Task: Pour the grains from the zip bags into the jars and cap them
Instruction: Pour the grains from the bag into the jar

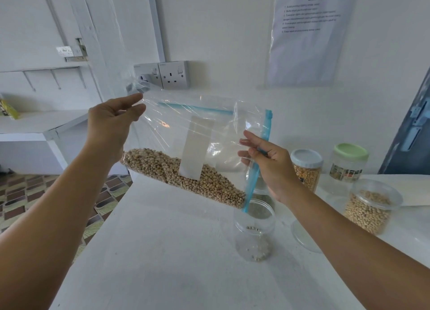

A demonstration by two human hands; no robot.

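At mid-frame both hands, left (111,121) and right (267,160), pinch the tilted zip bag (190,146) in their fingers, mouth over the open jar (254,230); pouring looks barely begun, needing steeper tilt.

Bag (186,144) up over the table (162,251), left hand (109,123) at its left corner, right hand (267,163) at its right edge; open jar (254,230) just under the bag's low corner, 3 jars further right, lid (302,235) btwn

Soft even daylight, faint shadows, wide-angle edge bending
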